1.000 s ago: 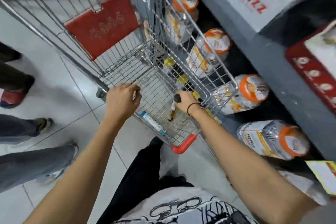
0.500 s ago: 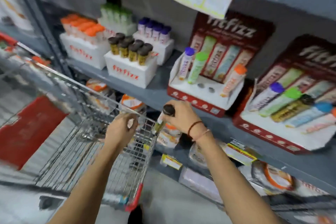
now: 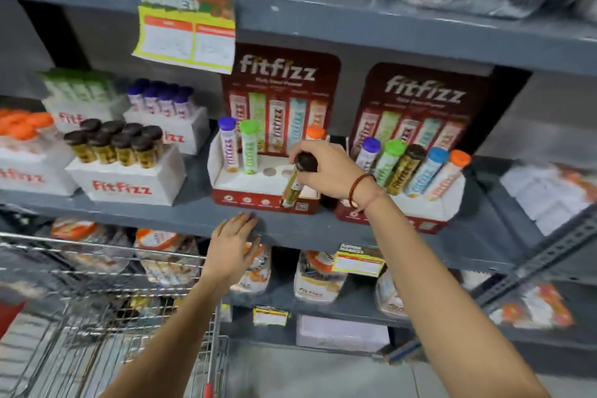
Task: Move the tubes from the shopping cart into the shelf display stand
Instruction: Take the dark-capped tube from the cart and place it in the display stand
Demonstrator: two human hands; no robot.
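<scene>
The right hand (image 3: 326, 170) clamps a gold tube (image 3: 292, 186) by its dark cap, above the stand (image 3: 258, 184). The left hand (image 3: 232, 247) is spread flat, fingertips at the shelf (image 3: 161, 213) edge.

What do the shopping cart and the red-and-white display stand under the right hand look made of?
Silver wire-mesh shopping cart: apparently bare metal, judging by its thin, shiny rods. Red-and-white display stand: likely matte printed cardboard, with flat folded panels and punched round holes.
</scene>
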